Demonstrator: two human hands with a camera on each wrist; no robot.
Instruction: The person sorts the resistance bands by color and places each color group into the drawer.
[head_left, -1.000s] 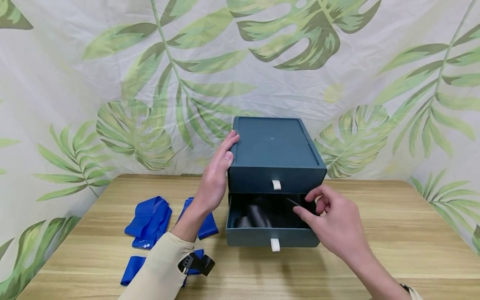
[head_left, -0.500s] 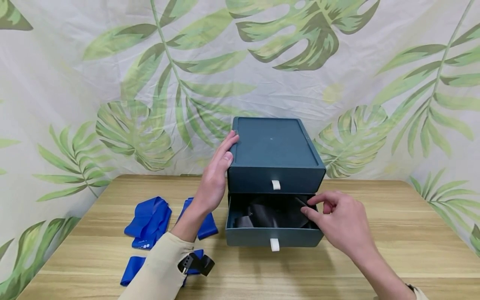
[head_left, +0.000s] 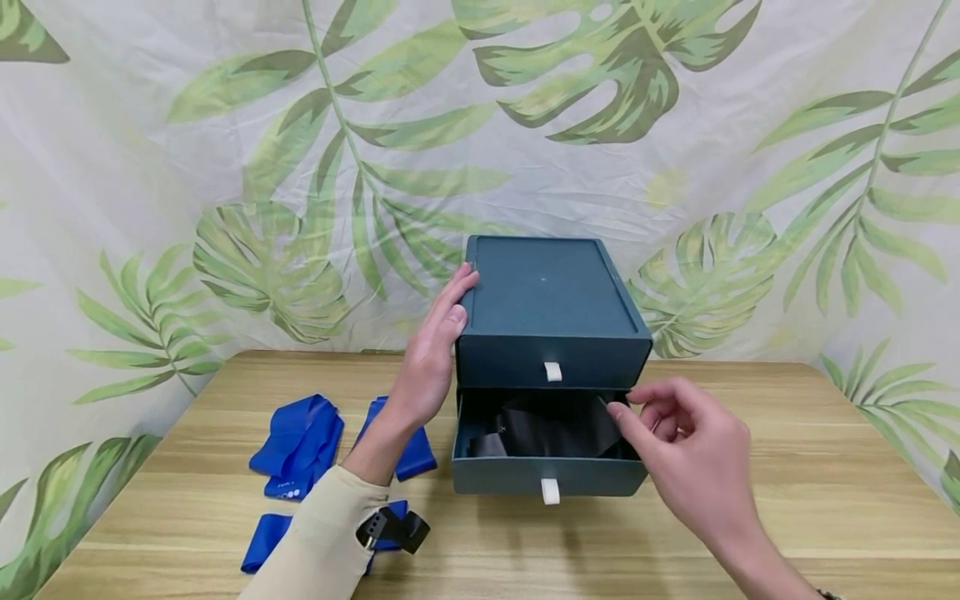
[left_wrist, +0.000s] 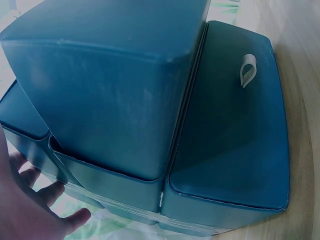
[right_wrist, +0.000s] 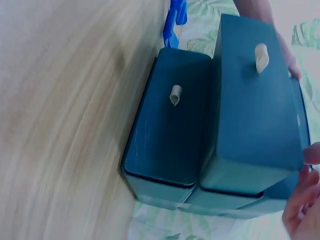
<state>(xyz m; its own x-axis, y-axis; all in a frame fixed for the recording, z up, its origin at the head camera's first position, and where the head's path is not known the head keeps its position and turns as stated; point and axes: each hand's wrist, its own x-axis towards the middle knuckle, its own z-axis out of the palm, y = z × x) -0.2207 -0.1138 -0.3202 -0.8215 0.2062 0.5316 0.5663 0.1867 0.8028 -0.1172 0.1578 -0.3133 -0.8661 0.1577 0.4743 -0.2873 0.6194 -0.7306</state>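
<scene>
A dark teal drawer cabinet (head_left: 551,283) stands on the table with its middle drawer (head_left: 498,477) pulled out. Inside that drawer lies a loose, shiny black flat band (head_left: 555,427). My right hand (head_left: 693,454) is at the drawer's right rear corner, thumb and index finger pinching the edge of the black band. My left hand (head_left: 427,367) rests against the cabinet's upper left side, fingers straight. In the left wrist view the bottom drawer (left_wrist: 230,130) is closed, its white tab (left_wrist: 248,70) showing. The right wrist view has the right hand's fingers (right_wrist: 300,200) beside the pulled-out drawer.
Several blue flat bands lie folded on the left of the table, including a larger bundle (head_left: 300,442) and one (head_left: 416,454) behind the left forearm. A leaf-printed cloth (head_left: 420,167) hangs behind the wooden table (head_left: 810,500).
My right hand has moved right, toward the drawer's right side, and the black band has spread that way with it. The left hand has stayed on the cabinet.
</scene>
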